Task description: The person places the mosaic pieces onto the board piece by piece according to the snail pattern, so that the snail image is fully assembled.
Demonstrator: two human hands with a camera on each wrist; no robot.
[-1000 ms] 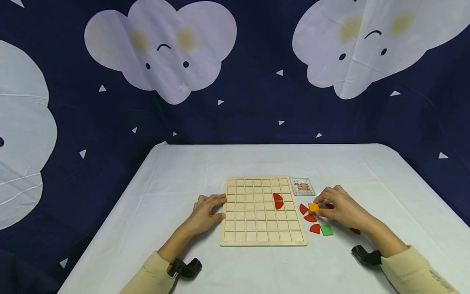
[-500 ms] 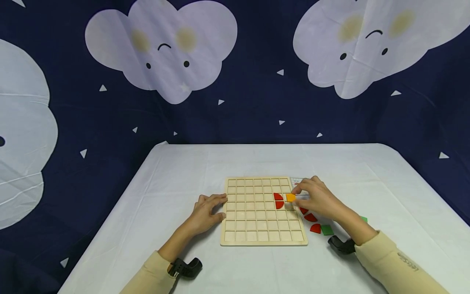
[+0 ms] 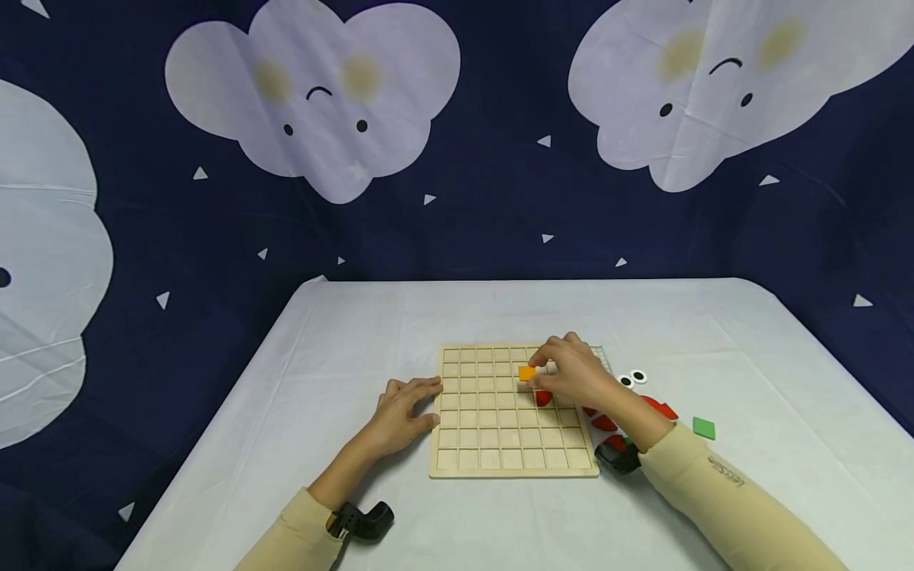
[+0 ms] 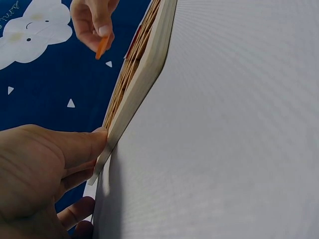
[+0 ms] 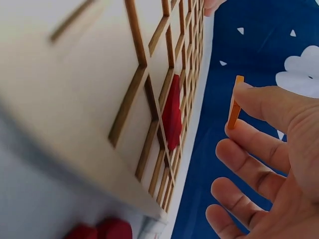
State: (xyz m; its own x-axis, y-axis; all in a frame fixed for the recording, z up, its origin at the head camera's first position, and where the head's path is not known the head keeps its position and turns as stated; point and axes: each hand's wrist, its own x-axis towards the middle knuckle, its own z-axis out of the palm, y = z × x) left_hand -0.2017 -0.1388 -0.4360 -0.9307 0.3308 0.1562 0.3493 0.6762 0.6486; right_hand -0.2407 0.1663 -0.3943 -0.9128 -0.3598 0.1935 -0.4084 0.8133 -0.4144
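In the head view my right hand [image 3: 574, 373] pinches an orange square tile [image 3: 527, 373] by its edge between thumb and finger. It hangs over the upper right part of a pale wooden grid board [image 3: 471, 438]. The right wrist view shows the tile [image 5: 236, 102] edge-on, raised off the board, with the other fingers spread. Under this hand, a red quarter-circle piece [image 3: 543, 399] lies in a cell; its red neighbour is hidden. My left hand [image 3: 400, 416] rests against the board's left edge with fingertips and thumb, its fingers loosely extended.
Right of the board lie several red pieces [image 3: 604, 423], partly behind the right forearm, and a green square tile [image 3: 704, 428]. Two round eye pieces [image 3: 639, 377] sit farther back. A pattern card [image 3: 601, 356] shows partly behind the right hand. White cloth covers the table [image 3: 357, 333].
My right hand has carried the orange tile from the loose pieces leftward and over the board, past its right edge. The left hand has stayed at the board's left edge.
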